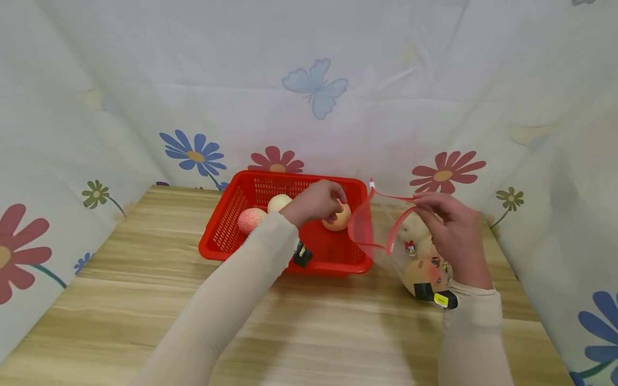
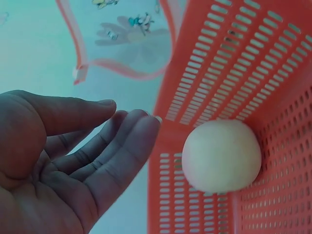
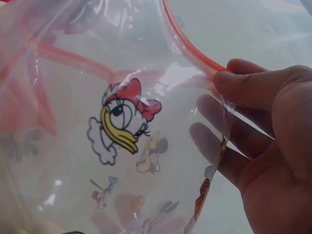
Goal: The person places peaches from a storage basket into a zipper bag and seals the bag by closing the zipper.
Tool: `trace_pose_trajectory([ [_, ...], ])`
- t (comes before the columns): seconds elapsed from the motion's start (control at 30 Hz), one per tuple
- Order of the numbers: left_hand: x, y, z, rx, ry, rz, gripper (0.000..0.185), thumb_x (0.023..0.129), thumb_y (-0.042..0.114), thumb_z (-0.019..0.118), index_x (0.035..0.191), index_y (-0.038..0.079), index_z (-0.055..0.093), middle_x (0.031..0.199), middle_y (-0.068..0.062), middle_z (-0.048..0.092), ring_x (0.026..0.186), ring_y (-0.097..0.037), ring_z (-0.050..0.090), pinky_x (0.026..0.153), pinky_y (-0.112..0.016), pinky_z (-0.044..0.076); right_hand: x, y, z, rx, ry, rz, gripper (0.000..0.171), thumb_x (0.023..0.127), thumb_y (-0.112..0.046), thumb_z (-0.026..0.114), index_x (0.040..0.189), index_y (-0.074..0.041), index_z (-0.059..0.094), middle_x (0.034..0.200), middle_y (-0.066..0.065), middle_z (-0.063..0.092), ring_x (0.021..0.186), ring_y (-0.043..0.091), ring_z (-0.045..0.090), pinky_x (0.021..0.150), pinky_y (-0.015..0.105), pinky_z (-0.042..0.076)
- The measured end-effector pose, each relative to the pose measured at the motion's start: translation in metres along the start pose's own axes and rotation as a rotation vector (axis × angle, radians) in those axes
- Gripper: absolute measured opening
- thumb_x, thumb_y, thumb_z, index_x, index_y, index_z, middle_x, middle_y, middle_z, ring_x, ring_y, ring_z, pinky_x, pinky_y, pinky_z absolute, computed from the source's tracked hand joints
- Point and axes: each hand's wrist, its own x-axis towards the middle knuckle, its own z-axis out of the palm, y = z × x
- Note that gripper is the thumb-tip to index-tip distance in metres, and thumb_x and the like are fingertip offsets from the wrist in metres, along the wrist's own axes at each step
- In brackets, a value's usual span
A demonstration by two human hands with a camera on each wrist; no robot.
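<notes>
under your left hand (image 1: 318,202), a peach-toned ball (image 1: 341,219) sits in the red basket (image 1: 338,267), just below and beside the fingers, which hide part of it in the head view. your left fingers are loosely curved, the thumb close to the fingertips with nothing held between them. your right hand (image 1: 454,230) has thumb and forefinger clamped on the red zip edge of the clear bag (image 3: 73,161), with the other right-hand fingers behind the film; the mouth gapes on the side toward your left fingers. the bag is glossy and see-through, printed with cartoon characters, among them a duck with a red bow, and round pale and peach-toned things bulge in it below your right fingers. the peach-toned ball looks smooth and rounded. farther left of your left fingers, a cream ball (image 1: 278,202) and a pink speckled ball (image 1: 250,220) rest in the slotted basket, which stands on the wood-grain table (image 1: 309,338).
</notes>
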Motion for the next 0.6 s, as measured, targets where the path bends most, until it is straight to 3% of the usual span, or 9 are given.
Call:
trace_pose_trajectory([
  [0.13,-0.003,-0.004,-0.011,0.027,0.004,-0.017,0.022,0.089,0.017,0.068,0.110,0.011,0.064,0.109,-0.011,0.067,0.083,-0.024,0.067,0.073,-0.028,0.059,0.000,0.001,0.000,0.012,0.007,-0.006,0.025,0.080,0.005,0.072,0.103,-0.005,0.073,0.094,0.008,0.071,0.087,-0.011,0.060,0.084,0.005,0.047],
  [0.37,-0.009,-0.012,-0.031,0.083,0.029,-0.106,0.029,0.085,0.025,0.074,0.111,0.018,0.063,0.106,-0.002,0.065,0.092,-0.024,0.065,0.072,-0.027,0.059,0.002,0.001,-0.001,0.037,0.014,-0.020,0.026,0.079,0.008,0.072,0.103,-0.003,0.072,0.094,0.011,0.071,0.086,-0.009,0.061,0.083,0.006,0.048],
  [0.6,-0.015,-0.034,-0.048,0.148,0.009,-0.129,0.029,0.086,0.026,0.072,0.113,0.022,0.064,0.110,0.000,0.063,0.097,-0.023,0.061,0.083,-0.033,0.058,0.000,-0.001,0.000,0.033,0.012,0.012,0.025,0.081,0.005,0.072,0.104,-0.005,0.073,0.094,0.009,0.070,0.085,-0.008,0.061,0.084,0.006,0.048],
])
